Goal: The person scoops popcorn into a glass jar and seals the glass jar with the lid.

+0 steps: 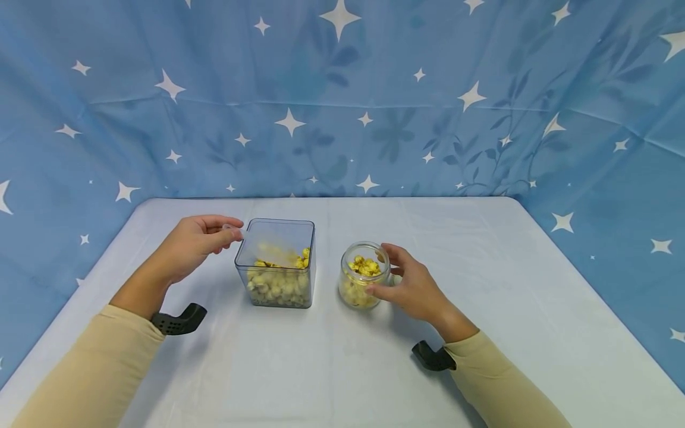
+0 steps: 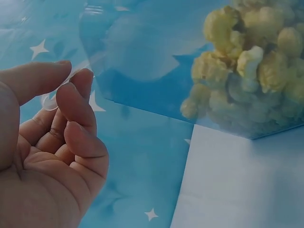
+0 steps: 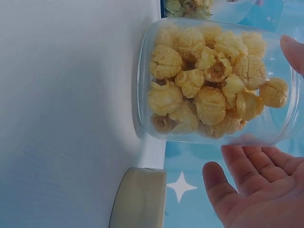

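Note:
On the left, a clear square box (image 1: pixel 278 291) holds yellow popcorn (image 2: pixel 259 61). My left hand (image 1: pixel 206 238) is beside its upper left rim and pinches a thin, clear plastic handle (image 2: pixel 50 101) between thumb and fingers. From it, a see-through piece like a scoop seems to reach into the box; its outline is hard to make out. A round clear jar (image 1: pixel 355 291) stands upright to the right of the box, partly filled with popcorn (image 3: pixel 209 102). My right hand (image 1: pixel 414 285) holds the jar from the right, thumb in front and fingers behind.
A pale beige round object (image 3: pixel 140 199) stands on the table near the jar, mostly hidden by my right hand in the head view. The white table (image 1: pixel 332 368) ends at a blue star-patterned curtain (image 1: pixel 321 148) behind. Both wrists wear black mounts (image 1: pixel 179 321).

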### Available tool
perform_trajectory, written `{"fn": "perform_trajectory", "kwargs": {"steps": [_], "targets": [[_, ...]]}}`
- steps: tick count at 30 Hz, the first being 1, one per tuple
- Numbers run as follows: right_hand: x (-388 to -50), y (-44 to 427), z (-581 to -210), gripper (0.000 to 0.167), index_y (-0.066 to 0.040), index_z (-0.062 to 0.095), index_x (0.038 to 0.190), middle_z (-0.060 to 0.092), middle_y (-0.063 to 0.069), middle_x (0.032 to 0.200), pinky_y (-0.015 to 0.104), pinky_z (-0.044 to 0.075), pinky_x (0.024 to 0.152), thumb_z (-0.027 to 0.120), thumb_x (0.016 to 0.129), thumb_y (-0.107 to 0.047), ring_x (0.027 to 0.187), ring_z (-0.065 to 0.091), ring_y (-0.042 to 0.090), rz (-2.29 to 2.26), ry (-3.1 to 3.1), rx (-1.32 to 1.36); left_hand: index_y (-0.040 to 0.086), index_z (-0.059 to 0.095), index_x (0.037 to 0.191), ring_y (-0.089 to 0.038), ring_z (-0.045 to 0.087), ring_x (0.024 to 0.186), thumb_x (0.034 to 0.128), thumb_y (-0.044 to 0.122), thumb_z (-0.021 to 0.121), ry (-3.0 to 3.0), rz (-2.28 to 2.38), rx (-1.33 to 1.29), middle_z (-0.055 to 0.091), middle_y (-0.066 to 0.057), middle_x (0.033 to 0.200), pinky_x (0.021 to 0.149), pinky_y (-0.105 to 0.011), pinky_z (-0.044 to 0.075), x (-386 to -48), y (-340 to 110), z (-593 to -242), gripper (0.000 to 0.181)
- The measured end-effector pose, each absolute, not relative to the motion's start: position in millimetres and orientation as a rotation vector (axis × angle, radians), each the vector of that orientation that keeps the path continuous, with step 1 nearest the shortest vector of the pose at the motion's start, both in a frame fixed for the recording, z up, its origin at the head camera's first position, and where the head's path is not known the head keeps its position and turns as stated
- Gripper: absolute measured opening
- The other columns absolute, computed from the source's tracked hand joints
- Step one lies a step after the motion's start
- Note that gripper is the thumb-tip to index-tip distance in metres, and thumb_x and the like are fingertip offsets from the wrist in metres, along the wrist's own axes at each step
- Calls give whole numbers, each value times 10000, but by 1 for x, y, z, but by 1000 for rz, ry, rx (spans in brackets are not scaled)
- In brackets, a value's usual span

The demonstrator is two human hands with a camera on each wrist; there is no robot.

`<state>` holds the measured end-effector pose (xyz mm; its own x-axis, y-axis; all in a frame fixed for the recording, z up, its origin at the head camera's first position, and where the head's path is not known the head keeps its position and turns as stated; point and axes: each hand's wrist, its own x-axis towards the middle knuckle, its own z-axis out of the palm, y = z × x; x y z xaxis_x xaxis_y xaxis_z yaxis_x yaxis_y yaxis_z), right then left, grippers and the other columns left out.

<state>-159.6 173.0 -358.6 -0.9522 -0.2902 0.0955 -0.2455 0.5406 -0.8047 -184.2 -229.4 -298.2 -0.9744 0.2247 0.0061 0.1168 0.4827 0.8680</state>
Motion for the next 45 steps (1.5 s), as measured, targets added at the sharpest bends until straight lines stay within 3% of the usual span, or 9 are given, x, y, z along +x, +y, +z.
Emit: {"fn": "perform_trajectory", "kwargs": {"steps": [10, 14, 17, 20, 25, 31, 34, 39, 45], "targets": [[-162, 172, -356, 892, -12, 352, 1518, 507, 192, 1427, 544, 454, 991, 837, 825, -296, 1201, 555, 385, -1397, 2722, -472, 18, 599, 1362, -252, 509, 900, 1015, 334, 606, 2665, 1397, 259, 644, -72, 1049, 717, -315, 451, -186, -229, -296, 469], [-161, 173, -356, 933, -17, 321, 1536, 473, 176, 1468, 538, 452, 1001, 841, 825, -322, 1226, 542, 385, -1388, 2696, -468, 19, 473, 1476, -320, 561, 1128, 982, 447, 635, 2707, 1294, 224, 606, -186, 1258, 889, -459, 489, -184, -228, -294, 673], [-161, 178, -354, 935, -28, 318, 1542, 427, 156, 1515, 535, 433, 1028, 848, 823, -306, 1289, 503, 373, -1409, 2678, -515, 45, 270, 1580, -386, 454, 1334, 937, 543, 651, 2780, 1258, 167, 455, -193, 1492, 1026, -576, 408, -179, -224, -291, 899], [-159, 185, -351, 908, -55, 344, 1536, 399, 136, 1543, 530, 406, 1057, 857, 816, -264, 1355, 448, 349, -1441, 2675, -568, 84, 159, 1611, -428, 371, 1392, 904, 585, 668, 2870, 1299, 135, 340, -179, 1575, 1061, -596, 364, -174, -217, -288, 1005], [-159, 201, -346, 854, -53, 386, 1519, 419, 126, 1533, 505, 357, 1102, 847, 825, -238, 1394, 405, 314, -1450, 2692, -593, 125, 199, 1610, -415, 327, 1425, 918, 440, 726, 2950, 1517, 240, 293, -157, 1597, 1090, -557, 343, -159, -200, -286, 926], [-157, 221, -348, 816, -14, 385, 1510, 421, 167, 1523, 520, 344, 1107, 821, 852, -221, 1391, 403, 328, -1395, 2754, -541, 46, 319, 1559, -263, 367, 1424, 879, 91, 791, 2941, 1784, 597, 367, -106, 1561, 1121, -311, 324, -139, -167, -298, 828], [-155, 229, -350, 813, 0, 386, 1503, 437, 188, 1505, 524, 352, 1099, 825, 849, -202, 1378, 415, 334, -1388, 2785, -520, 16, 368, 1527, -245, 394, 1406, 848, -16, 787, 2839, 1895, 754, 400, -97, 1537, 1102, -231, 323, -132, -149, -305, 799], [-151, 240, -354, 797, 17, 400, 1485, 464, 198, 1477, 521, 372, 1082, 830, 843, -175, 1353, 439, 336, -1406, 2798, -480, -9, 379, 1514, -276, 404, 1400, 793, -45, 823, 2677, 1918, 939, 419, -171, 1514, 1100, -257, 334, -122, -120, -318, 847], [-150, 247, -362, 809, 25, 403, 1481, 446, 204, 1493, 541, 333, 1105, 837, 838, -204, 1361, 423, 391, -1407, 2763, -443, -11, 385, 1510, -265, 401, 1405, 775, -23, 847, 2574, 1909, 1085, 415, -133, 1533, 1097, -304, 349, -110, -94, -334, 868]]}}
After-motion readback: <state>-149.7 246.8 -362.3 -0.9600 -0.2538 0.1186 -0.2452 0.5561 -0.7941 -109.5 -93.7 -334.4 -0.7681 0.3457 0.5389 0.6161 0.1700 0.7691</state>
